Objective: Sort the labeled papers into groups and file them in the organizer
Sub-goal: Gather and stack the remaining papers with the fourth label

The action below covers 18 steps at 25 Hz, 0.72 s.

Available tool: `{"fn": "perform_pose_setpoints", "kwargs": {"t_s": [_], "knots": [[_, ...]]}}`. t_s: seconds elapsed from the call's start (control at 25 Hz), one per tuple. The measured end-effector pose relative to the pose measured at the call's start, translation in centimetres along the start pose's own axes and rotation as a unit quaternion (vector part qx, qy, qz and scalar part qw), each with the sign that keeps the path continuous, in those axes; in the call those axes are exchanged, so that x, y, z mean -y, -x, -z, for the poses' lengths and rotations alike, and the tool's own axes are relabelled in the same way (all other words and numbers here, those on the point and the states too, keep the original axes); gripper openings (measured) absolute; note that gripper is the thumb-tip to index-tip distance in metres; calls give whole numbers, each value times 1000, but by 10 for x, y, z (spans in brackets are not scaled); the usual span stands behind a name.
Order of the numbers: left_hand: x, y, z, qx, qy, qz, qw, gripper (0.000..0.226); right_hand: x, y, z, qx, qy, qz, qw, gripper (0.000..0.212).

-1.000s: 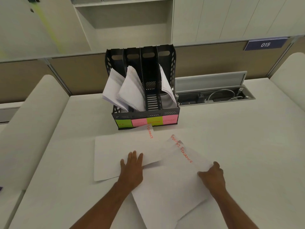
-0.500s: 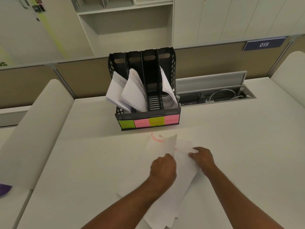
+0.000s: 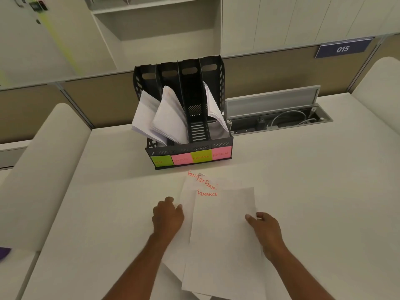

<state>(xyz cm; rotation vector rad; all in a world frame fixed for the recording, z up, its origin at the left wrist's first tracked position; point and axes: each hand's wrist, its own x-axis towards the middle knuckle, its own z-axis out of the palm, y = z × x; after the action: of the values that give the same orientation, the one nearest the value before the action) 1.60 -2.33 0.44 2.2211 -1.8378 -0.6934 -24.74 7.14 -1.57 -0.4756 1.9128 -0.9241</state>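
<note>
Several white sheets marked FINANCE in red lie overlapped in a loose stack [image 3: 223,230] on the white desk, just in front of me. My left hand [image 3: 167,215] rests with curled fingers against the stack's left edge. My right hand [image 3: 263,224] pinches the right edge of the top sheet. Behind the stack stands a black four-slot organizer [image 3: 188,148] with green and pink sticky labels along its front. Papers lean in its first, second and fourth slots; the third slot, labelled FINANCE, holds nothing.
An open cable tray [image 3: 279,118] with wires is sunk into the desk right of the organizer. Padded white dividers rise at the left [image 3: 43,169] and right [image 3: 381,87]. A purple object [image 3: 4,252] shows at the far left edge.
The sheets were spread apart across the desk a second ago; both hands have drawn them together into one roughly aligned stack, now turned lengthwise toward the organizer.
</note>
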Motion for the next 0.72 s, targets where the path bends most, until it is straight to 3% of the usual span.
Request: {"fn": "perform_pose_setpoints", "kwargs": {"t_s": [0.12,0.28,0.44,0.6,0.72], "knots": [[14,-8,3,56,100,39,993,45,-3,7,-13,-31,68,58,996,7],[11,-19,1,80,171,71,980,42,13,-7,-11,-22,112,148,982,26],[6,-25,-2,112,280,98,948,31,26,-24,-7,18,126,175,976,51],[10,-28,-6,149,371,135,907,22,27,-33,0,27,175,201,963,47],[17,-27,-11,134,401,131,897,16,23,-36,3,32,201,224,953,34]]}}
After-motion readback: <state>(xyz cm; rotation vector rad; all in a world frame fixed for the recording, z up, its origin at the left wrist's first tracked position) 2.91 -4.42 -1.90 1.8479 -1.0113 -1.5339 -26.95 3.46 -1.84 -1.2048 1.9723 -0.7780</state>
